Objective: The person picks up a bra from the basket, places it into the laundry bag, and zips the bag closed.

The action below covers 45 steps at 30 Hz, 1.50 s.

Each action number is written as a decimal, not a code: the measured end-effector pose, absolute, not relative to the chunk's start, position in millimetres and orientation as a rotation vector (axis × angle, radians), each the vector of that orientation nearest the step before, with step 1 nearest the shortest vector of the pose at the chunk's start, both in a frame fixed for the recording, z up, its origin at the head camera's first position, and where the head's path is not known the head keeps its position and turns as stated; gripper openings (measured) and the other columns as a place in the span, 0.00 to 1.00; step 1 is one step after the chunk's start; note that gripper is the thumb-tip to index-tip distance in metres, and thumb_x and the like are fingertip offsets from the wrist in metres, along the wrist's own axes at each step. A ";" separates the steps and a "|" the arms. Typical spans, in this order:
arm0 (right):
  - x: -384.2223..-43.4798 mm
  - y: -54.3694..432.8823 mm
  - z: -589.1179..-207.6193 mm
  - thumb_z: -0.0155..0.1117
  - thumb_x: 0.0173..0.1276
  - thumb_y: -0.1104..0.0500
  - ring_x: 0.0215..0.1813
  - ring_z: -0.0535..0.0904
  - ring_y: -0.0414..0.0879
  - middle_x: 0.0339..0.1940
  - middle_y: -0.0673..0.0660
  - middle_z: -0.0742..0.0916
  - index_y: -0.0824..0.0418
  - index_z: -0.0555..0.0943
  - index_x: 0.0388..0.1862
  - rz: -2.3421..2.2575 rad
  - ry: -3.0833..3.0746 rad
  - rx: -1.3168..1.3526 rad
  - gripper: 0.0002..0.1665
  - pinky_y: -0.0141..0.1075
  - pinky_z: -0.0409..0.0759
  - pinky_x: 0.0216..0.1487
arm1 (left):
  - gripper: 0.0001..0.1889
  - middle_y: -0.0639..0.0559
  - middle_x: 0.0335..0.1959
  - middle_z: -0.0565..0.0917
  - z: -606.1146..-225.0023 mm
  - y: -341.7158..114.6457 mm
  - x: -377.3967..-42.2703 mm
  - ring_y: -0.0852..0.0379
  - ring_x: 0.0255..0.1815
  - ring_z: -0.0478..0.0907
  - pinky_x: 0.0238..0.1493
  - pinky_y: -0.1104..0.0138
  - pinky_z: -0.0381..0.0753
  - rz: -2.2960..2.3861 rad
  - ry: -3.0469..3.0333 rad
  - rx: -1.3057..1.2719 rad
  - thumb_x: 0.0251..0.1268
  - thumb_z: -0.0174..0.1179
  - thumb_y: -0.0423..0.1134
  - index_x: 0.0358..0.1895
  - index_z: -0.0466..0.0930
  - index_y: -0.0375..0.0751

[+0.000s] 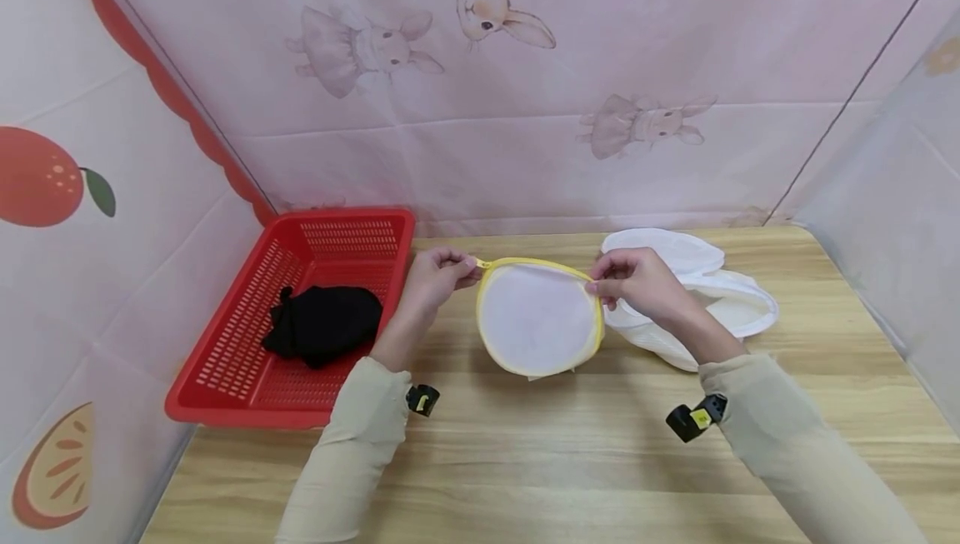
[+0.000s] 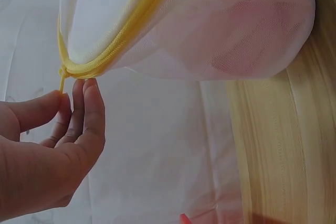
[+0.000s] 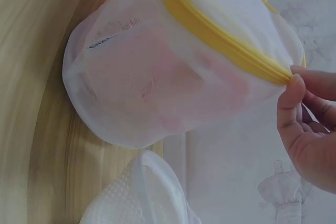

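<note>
A round white mesh laundry bag (image 1: 538,319) with a yellow zipper edge hangs between the two hands, its flat lid facing the head camera. My left hand (image 1: 429,284) pinches the yellow zipper pull (image 2: 62,83) at the lid's left corner. Thumb and fingers of my right hand (image 1: 647,284) pinch the yellow zipper band (image 3: 226,40) at the opposite side. Something pink shows through the mesh wall (image 3: 157,77) in both wrist views. The lid lies across the bag's mouth, with the zipper running round its rim.
Left of the bag stands a red plastic basket (image 1: 217,361) holding a bunched black cloth item (image 1: 333,323). Behind the right hand lies white mesh bagging (image 1: 663,251) with white trim, its mouth gaping. A pink printed curtain (image 1: 510,169) rises along the back of the wooden table (image 1: 540,461).
</note>
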State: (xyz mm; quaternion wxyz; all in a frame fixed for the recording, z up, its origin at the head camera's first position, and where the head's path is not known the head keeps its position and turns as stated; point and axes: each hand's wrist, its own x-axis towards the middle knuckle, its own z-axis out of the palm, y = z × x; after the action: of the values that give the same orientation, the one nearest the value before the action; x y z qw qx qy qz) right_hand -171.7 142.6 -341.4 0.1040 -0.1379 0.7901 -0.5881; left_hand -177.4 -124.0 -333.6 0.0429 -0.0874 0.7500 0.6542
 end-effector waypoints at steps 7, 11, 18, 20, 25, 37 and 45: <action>-172.9 147.1 -343.8 0.65 0.57 0.68 0.20 0.72 0.43 0.21 0.59 0.77 0.72 0.76 0.29 -1.673 2.309 -0.480 0.07 0.34 0.74 0.21 | 0.07 0.35 0.36 0.81 -336.2 -118.7 -176.7 0.55 0.33 0.80 0.41 0.66 0.80 2.026 2.333 -0.205 0.62 0.55 0.28 0.37 0.75 0.24; -172.8 147.9 -343.5 0.64 0.58 0.68 0.21 0.72 0.43 0.22 0.61 0.77 0.74 0.75 0.31 -1.652 2.291 -0.490 0.09 0.34 0.74 0.22 | 0.06 0.36 0.35 0.81 -338.3 -115.8 -175.8 0.56 0.32 0.80 0.41 0.66 0.80 2.022 2.370 -0.181 0.62 0.56 0.28 0.36 0.76 0.25; -172.9 144.9 -338.9 0.65 0.58 0.65 0.20 0.70 0.44 0.20 0.59 0.77 0.73 0.78 0.33 -1.636 2.331 -0.506 0.09 0.33 0.71 0.22 | 0.06 0.38 0.35 0.81 -337.0 -109.8 -174.2 0.52 0.36 0.80 0.43 0.64 0.80 1.976 2.415 -0.128 0.63 0.55 0.30 0.36 0.76 0.27; -172.8 142.9 -336.4 0.65 0.58 0.64 0.20 0.70 0.44 0.20 0.57 0.77 0.72 0.79 0.33 -1.622 2.338 -0.508 0.10 0.33 0.71 0.22 | 0.06 0.38 0.34 0.81 -336.6 -107.4 -173.7 0.52 0.36 0.80 0.42 0.66 0.80 1.976 2.419 -0.105 0.62 0.56 0.29 0.36 0.76 0.27; -174.8 138.4 -332.1 0.65 0.59 0.63 0.19 0.69 0.42 0.19 0.56 0.77 0.71 0.80 0.35 -1.560 2.379 -0.513 0.10 0.32 0.69 0.21 | 0.05 0.37 0.33 0.81 -334.9 -101.2 -171.8 0.51 0.35 0.80 0.40 0.66 0.80 1.992 2.421 -0.052 0.61 0.57 0.28 0.34 0.76 0.26; -177.3 130.7 -321.4 0.63 0.60 0.66 0.19 0.68 0.41 0.18 0.55 0.77 0.71 0.81 0.36 -1.475 2.459 -0.525 0.08 0.30 0.69 0.18 | 0.05 0.42 0.31 0.80 -325.0 -87.7 -166.1 0.53 0.35 0.78 0.40 0.66 0.80 1.892 2.490 -0.023 0.60 0.58 0.30 0.34 0.77 0.29; -177.6 125.7 -317.4 0.63 0.58 0.68 0.20 0.69 0.41 0.18 0.53 0.77 0.70 0.81 0.33 -1.361 2.518 -0.578 0.05 0.30 0.69 0.20 | 0.06 0.47 0.29 0.79 -318.9 -81.9 -163.3 0.55 0.33 0.74 0.36 0.70 0.76 1.705 2.660 0.002 0.60 0.60 0.34 0.32 0.79 0.34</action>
State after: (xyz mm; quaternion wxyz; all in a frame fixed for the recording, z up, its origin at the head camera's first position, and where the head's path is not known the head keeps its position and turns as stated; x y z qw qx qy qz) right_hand -177.6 125.7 -317.4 0.1107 -0.1966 0.8570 -0.4632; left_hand -163.3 -81.9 -318.9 -0.0087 0.0008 0.8419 0.5396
